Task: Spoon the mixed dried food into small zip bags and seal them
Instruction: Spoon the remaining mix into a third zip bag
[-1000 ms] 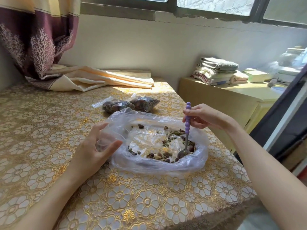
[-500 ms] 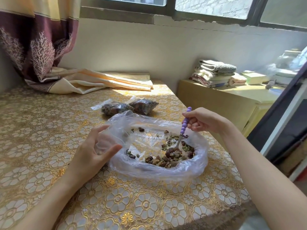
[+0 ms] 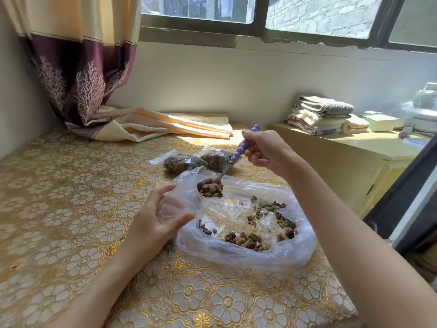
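My right hand (image 3: pixel 264 152) curls its fingers around the purple beaded spoon (image 3: pixel 233 162), heaped with dried food, at frame centre. My left hand (image 3: pixel 153 223) pinches a small clear zip bag (image 3: pixel 175 207) beside it. No readable writing.

Bare forearms, sleeveless (in view), no jewellery
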`<state>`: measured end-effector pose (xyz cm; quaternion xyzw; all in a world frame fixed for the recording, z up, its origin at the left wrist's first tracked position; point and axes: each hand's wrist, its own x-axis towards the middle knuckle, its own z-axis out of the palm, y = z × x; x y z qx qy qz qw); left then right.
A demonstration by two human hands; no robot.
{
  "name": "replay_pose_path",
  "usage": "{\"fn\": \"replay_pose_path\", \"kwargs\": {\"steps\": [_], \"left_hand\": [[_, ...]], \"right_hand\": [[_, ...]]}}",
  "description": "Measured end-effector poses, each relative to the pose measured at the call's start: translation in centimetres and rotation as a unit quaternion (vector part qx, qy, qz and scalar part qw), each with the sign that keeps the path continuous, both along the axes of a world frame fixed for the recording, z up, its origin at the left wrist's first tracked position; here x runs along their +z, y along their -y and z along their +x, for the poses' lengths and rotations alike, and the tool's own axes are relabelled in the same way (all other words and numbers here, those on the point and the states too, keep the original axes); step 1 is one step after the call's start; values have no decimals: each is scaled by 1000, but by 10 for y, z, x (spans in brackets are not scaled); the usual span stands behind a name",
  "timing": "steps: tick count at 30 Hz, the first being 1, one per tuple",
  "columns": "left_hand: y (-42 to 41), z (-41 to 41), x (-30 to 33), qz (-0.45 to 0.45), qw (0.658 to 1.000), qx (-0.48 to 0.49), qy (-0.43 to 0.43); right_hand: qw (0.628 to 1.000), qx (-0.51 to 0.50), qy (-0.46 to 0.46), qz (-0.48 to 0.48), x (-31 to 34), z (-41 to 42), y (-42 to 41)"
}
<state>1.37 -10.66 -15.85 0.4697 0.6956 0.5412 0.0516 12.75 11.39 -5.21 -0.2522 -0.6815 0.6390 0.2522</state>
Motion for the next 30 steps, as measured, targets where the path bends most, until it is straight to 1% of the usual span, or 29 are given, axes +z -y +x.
{"fn": "replay_pose_path", "kwargs": {"steps": [2,5,9,12,15,18,20,25,28,30], "left_hand": [[-1,-1,-1,2,1000,-7,9],[-1,-2,-2,5,1000,-17,24],[-2,-2,-3,21,999,-8,44],[-1,-1,0,43,997,-1,60],[0,-1,4,68,994,-1,81],[0,0,4,81,993,8,85],[0,0,5,84,993,15,82],[4,-1,11,98,991,57,64],[8,-3,16,118,988,92,32],[10,-4,18,135,985,101,42]], "right_hand": [[999,7,-3,36,4,-10,15],[993,38,-11,115,7,-23,35],[973,50,-79,213,6,-36,59],[957,57,-135,252,6,-38,71],[946,40,-163,276,9,-34,75],[946,-14,-179,271,13,-30,70],[947,-50,-192,251,15,-24,64],[951,-106,-247,152,13,-4,49],[956,-141,-245,85,2,10,39],[960,-145,-232,66,-7,20,32]]}}
